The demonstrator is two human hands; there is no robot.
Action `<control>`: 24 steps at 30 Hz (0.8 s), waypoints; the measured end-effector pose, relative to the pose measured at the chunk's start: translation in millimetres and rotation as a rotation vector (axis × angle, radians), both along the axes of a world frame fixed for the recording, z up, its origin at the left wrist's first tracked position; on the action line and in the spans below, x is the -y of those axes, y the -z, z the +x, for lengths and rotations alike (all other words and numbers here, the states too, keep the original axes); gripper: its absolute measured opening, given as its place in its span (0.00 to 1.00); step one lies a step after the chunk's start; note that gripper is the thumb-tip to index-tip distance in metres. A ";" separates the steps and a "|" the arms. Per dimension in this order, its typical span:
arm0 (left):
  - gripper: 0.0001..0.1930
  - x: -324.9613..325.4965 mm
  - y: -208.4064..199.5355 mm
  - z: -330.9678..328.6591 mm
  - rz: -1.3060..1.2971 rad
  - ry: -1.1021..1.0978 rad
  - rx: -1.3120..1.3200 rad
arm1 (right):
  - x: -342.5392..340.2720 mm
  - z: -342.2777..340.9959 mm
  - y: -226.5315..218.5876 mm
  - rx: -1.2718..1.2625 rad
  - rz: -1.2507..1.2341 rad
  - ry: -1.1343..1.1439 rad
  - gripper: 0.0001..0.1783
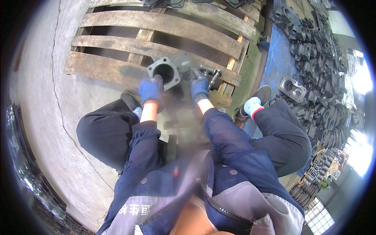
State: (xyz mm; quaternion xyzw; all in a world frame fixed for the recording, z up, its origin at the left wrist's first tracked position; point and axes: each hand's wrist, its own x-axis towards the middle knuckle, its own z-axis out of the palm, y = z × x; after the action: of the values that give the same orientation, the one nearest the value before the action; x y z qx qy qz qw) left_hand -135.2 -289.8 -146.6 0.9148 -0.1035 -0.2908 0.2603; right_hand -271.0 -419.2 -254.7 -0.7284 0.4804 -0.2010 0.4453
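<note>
A grey metal pipe casting (184, 62) with a squarish flange is between my two hands, just over the near edge of the pallet. The flange has corner holes and a large round dark opening facing me. My left hand (151, 89), in a blue glove with dark fingers, is closed on the flange's lower left side. My right hand (199, 84), gloved the same way, is closed at the casting's right end; its grip is partly hidden. Just beyond the right hand is a dark, shiny metal tool or fitting (214, 73) with a T-shaped end. Blur obscures the area below the casting.
A slatted wooden pallet (117, 19) lies ahead, with dark castings (166, 3) at its far edge. On the right, a blue surface (276, 58) bears piled dark metal parts (317, 66) and a flanged plate with two holes (292, 89). Cracked concrete floor (43, 78) runs along the left.
</note>
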 end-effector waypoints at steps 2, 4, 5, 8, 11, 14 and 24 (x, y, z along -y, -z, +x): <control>0.12 -0.9 -3.0 -2.3 0.021 0.052 0.029 | -1.4 3.0 -1.9 -0.012 -0.031 0.017 0.15; 0.12 -0.4 -3.8 -3.2 -0.039 -0.051 -0.013 | -2.5 4.5 -6.7 -0.067 -0.088 0.005 0.15; 0.12 1.1 -3.1 -3.2 -0.107 -0.164 -0.057 | -3.5 4.8 -9.3 -0.145 -0.104 0.002 0.15; 0.14 1.8 0.6 -0.3 -0.033 -0.101 -0.048 | -4.1 7.1 -12.6 -0.124 0.030 -0.001 0.15; 0.16 2.4 2.9 1.4 0.018 -0.035 -0.044 | -2.4 12.0 -8.7 0.094 0.357 0.177 0.15; 0.17 4.1 0.8 1.5 0.004 -0.180 -0.138 | 0.7 17.4 -4.2 -0.005 0.340 0.179 0.16; 0.19 9.6 -12.6 -1.0 -0.075 -0.287 -0.067 | -6.4 27.8 -47.8 -0.297 0.205 -0.052 0.17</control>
State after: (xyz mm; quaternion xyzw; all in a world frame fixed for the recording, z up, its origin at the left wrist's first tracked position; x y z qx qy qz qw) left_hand -136.2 -299.4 -134.1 0.8996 0.0263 -0.2770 0.3366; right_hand -243.3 -412.8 -206.8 -0.7131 0.5397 -0.0296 0.4465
